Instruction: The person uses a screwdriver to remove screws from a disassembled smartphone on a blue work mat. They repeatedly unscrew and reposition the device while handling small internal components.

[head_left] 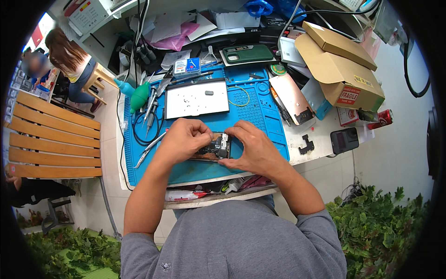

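My L hand (188,137) is bunched up, thumb & forefinger tips pinched tog. at the L part of an opened phone (214,149); can't tell if there's a tiny part btwn them. My R hand (253,149) is spread in a wide C, thumb on the phone's near R corner, fingers on the far R corner, so it's got hold of that end. Phone's innards face up, nr the middle of the near edge of the blue mat (200,173); can't tell if it's lying flat or slightly raised. Just past my hands, twd the mat's far edge: wht tray (186,103) w/ tiny dark bits & a sm. grey piece (209,93) nr its far R corner. Yellow loop (239,96) is R of that. Along the mat's L edge: green blower bulb (139,97), w/ a lt-blue bottle (124,87) next to it at the far L corner; wht tweezers (149,150) lie slanted by my L wrist. Past the mat's far edge, green phone case (247,54). Over the mat's R edge, rose-gold panel (291,100). On the desk (318,152) R of the mat: blk bracket (306,144), then a blk camera (344,140) nr the desk's R edge, w/ cardboard box (334,69) & red can (381,119) farther back.
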{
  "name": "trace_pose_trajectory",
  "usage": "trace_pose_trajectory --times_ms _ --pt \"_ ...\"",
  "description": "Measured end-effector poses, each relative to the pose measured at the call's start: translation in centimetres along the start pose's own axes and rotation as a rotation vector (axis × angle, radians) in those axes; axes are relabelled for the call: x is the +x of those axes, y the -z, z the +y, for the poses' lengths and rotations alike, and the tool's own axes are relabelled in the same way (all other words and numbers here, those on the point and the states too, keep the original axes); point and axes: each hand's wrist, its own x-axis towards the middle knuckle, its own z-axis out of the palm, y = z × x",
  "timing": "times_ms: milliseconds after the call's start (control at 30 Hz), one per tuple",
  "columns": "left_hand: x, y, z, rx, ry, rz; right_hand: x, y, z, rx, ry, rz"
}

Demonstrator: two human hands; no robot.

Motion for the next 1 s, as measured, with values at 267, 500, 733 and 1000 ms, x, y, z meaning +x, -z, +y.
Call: trace_pose_trajectory --times_ms 267,500,733,1000 --pt "-0.4 0.4 0.3 0.223 -0.27 0.116 0.0 1.2 -0.9 -0.083 -0.04 -0.099" --pt "-0.3 -0.6 -0.2 0.414 -0.464 0.14 0.0 1.1 -1.0 -0.098 -0.049 -0.145" --pt "-0.1 -0.7 -0.5 0.436 -0.492 0.168 -0.3 1.1 -1.0 -0.066 -0.056 -0.089" --pt "0.3 -0.6 -0.8 0.384 -0.536 0.16 -0.5 0.8 -0.3 -0.058 -0.033 -0.061"
